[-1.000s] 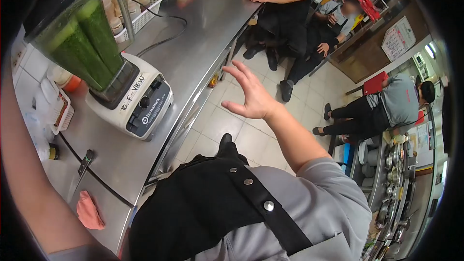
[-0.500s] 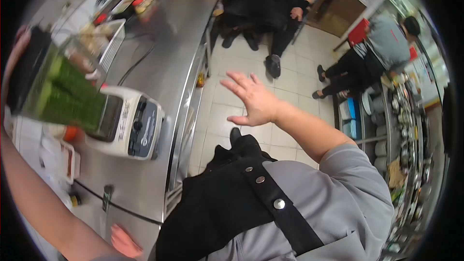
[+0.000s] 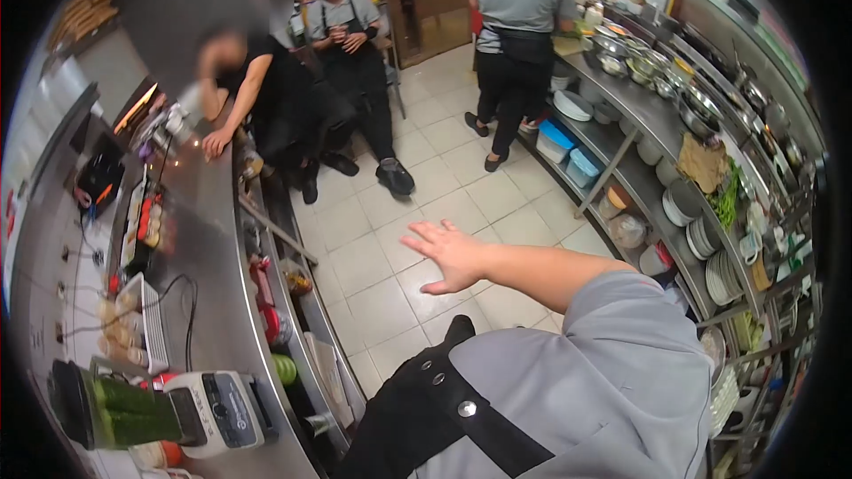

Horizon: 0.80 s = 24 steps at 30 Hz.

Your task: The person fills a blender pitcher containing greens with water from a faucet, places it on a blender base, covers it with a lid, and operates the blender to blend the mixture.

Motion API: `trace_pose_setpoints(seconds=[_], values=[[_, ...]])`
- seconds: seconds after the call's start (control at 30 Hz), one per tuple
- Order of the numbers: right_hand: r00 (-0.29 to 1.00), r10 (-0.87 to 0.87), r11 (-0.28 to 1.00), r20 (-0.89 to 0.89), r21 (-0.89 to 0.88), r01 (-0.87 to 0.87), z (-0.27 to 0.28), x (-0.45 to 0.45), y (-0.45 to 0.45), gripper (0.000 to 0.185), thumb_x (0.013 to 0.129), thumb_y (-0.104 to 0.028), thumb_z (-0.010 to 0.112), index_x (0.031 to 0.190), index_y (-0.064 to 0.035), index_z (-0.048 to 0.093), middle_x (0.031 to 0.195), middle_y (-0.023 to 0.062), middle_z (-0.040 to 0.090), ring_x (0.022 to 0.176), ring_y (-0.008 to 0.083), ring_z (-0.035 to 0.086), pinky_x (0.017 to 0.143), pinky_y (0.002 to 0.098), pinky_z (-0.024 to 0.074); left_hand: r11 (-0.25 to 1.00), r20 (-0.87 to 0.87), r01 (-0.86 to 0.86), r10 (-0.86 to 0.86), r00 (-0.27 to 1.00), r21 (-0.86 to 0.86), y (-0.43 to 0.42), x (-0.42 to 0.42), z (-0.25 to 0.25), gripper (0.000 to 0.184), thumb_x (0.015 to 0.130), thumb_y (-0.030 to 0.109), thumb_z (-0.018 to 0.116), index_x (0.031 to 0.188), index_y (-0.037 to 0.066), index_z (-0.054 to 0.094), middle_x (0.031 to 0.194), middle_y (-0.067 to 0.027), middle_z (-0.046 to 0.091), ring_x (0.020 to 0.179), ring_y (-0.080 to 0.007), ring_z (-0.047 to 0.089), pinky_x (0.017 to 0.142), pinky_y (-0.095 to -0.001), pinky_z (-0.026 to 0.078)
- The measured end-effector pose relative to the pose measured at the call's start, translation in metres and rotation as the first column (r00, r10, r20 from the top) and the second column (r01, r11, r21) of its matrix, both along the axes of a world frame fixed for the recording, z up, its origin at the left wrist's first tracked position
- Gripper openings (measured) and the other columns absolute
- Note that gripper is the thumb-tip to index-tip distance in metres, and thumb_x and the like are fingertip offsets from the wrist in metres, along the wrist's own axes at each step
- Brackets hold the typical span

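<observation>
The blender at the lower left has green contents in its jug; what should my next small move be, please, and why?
I would probably turn to look squarely at the blender before reaching: it stands near the picture's edge, the left hand is out of view, and the right hand is open and empty above the floor.
</observation>
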State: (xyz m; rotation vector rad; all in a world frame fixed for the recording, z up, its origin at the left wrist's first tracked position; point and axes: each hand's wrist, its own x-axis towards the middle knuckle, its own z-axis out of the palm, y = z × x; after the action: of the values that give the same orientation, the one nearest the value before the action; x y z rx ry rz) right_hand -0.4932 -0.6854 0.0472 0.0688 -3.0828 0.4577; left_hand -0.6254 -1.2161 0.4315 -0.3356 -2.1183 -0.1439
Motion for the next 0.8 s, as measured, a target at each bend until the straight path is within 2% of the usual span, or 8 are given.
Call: trace_pose_setpoints(seconds=[0.13, 0.2, 0.23, 0.37, 0.4, 0.57, 0.67, 0.8], values=[[0.980, -0.197, 0.980, -0.014, -0.021, 0.197, 0.001, 0.066, 0.086, 0.099, 0.078, -0.051, 0.070, 0.153, -0.0078, 0.023, 0.157, 0.0270, 0.021, 0.145, 0.0412, 0.023, 0.118, 0.0555, 0.0199, 0.937, 0.076, 0.349, -0.349, 0.934, 0.013, 0.095, 0.019, -0.044, 0.049, 0.091, 0.024, 0.065, 0.133, 0.002, 0.053, 0.128, -0.0188, 0.057, 0.122, -0.0303, 0.054, 0.105, -0.0401, 0.041], [0.955, -0.296, 0.955, -0.024, -0.035, 0.295, 0.007, 0.106, 0.131, 0.100, 0.078, -0.051, 0.070, 0.154, -0.0080, 0.021, 0.157, 0.0265, 0.020, 0.146, 0.0410, 0.022, 0.118, 0.0543, 0.0199, 0.857, 0.295, 0.511, -0.471, 0.831, -0.070, 0.157, 0.025, -0.075, 0.067, 0.088, 0.023, 0.067, 0.144, -0.002, 0.042, 0.144, -0.0156, 0.047, 0.140, -0.0283, 0.038, 0.116, -0.0405, 0.026], [0.941, -0.338, 0.941, -0.026, -0.045, 0.337, 0.010, 0.126, 0.153, 0.101, 0.078, -0.051, 0.071, 0.154, -0.0081, 0.021, 0.157, 0.0263, 0.020, 0.146, 0.0409, 0.022, 0.118, 0.0538, 0.0199, 0.779, 0.427, 0.582, -0.620, 0.658, 0.234, 0.209, 0.048, -0.096, 0.065, 0.083, 0.013, 0.070, 0.141, -0.001, 0.045, 0.141, -0.0162, 0.050, 0.137, -0.0305, 0.041, 0.115, -0.0400, 0.029], [0.855, -0.503, 0.863, -0.129, -0.010, 0.506, 0.012, 0.208, 0.240, 0.101, 0.078, -0.052, 0.070, 0.154, -0.0090, 0.020, 0.158, 0.0251, 0.019, 0.146, 0.0406, 0.021, 0.119, 0.0515, 0.0199, 0.662, 0.680, 0.745, -0.585, 0.442, 0.086, 0.339, 0.080, -0.162, 0.060, 0.071, 0.012, 0.080, 0.125, 0.000, 0.057, 0.128, -0.0170, 0.058, 0.118, -0.0324, 0.056, 0.104, -0.0403, 0.042], [0.833, -0.532, 0.842, -0.151, 0.004, 0.539, 0.014, 0.229, 0.260, 0.100, 0.079, -0.052, 0.070, 0.155, -0.0093, 0.020, 0.159, 0.0249, 0.018, 0.146, 0.0405, 0.021, 0.119, 0.0511, 0.0197, 0.689, 0.736, 0.693, -0.579, 0.351, 0.211, 0.371, 0.092, -0.181, 0.057, 0.072, 0.016, 0.082, 0.121, -0.001, 0.058, 0.123, -0.0183, 0.061, 0.111, -0.0343, 0.060, 0.098, -0.0398, 0.046], [0.703, -0.684, 0.712, -0.196, 0.033, 0.702, 0.032, 0.308, 0.335, 0.100, 0.079, -0.052, 0.070, 0.154, -0.0107, 0.020, 0.158, 0.0250, 0.019, 0.146, 0.0409, 0.023, 0.119, 0.0515, 0.0202, 0.766, 0.962, 0.635, -0.241, 0.130, 0.106, 0.448, 0.069, -0.333, 0.066, 0.081, 0.043, 0.076, 0.129, 0.000, 0.058, 0.121, -0.0266, 0.062, 0.115, -0.0344, 0.061, 0.097, -0.0394, 0.049], [0.648, -0.721, 0.650, -0.245, 0.085, 0.755, 0.039, 0.340, 0.372, 0.100, 0.077, -0.051, 0.072, 0.154, -0.0114, 0.021, 0.157, 0.0246, 0.020, 0.145, 0.0409, 0.025, 0.117, 0.0538, 0.0222, 0.810, 0.996, 0.585, 0.078, -0.042, -0.039, 0.459, 0.058, -0.439, 0.080, 0.080, 0.063, 0.068, 0.133, 0.003, 0.057, 0.113, -0.0244, 0.068, 0.099, -0.0350, 0.068, 0.092, -0.0396, 0.051], [0.586, -0.774, 0.588, -0.240, 0.073, 0.806, 0.050, 0.370, 0.406, 0.097, 0.076, -0.049, 0.073, 0.153, -0.0163, 0.025, 0.157, 0.0235, 0.022, 0.143, 0.0430, 0.026, 0.116, 0.0568, 0.0237, 0.611, 0.912, 0.770, 0.399, -0.096, -0.186, 0.432, 0.057, -0.566, 0.086, 0.079, 0.074, 0.059, 0.131, 0.005, 0.059, 0.117, -0.0227, 0.067, 0.115, -0.0368, 0.061, 0.099, -0.0407, 0.047]])
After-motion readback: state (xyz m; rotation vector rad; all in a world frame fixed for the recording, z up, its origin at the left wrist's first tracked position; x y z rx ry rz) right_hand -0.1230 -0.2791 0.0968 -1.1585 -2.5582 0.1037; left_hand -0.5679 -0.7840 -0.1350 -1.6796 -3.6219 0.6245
